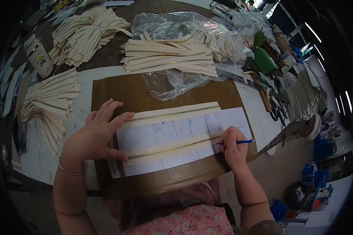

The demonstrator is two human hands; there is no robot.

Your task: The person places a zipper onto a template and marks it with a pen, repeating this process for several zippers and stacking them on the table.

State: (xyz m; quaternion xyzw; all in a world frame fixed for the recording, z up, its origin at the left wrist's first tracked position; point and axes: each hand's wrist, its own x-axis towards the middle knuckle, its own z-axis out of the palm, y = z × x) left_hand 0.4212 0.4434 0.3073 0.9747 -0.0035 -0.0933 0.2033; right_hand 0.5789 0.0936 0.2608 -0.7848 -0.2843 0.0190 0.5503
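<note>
My right hand (233,148) is closed around a blue pen (245,141), its tip by the right part of the lower zipper strip (172,148). This cream strip with brass teeth lies across a white sheet (139,137) marked with blue lines. A second zipper strip (176,112) runs along the sheet's upper edge. My left hand (91,137) is spread open over the left ends: its thumb touches the lower strip and its forefinger reaches the upper one. Under the sheet is a brown board (119,88).
Bundles of cream zipper strips lie at the left (51,100), at the back left (86,35) and behind the board (168,55). Clear plastic bags (164,25) surround the back pile. A white bottle (40,58), a green metal object (264,58) and scissors stand or lie around.
</note>
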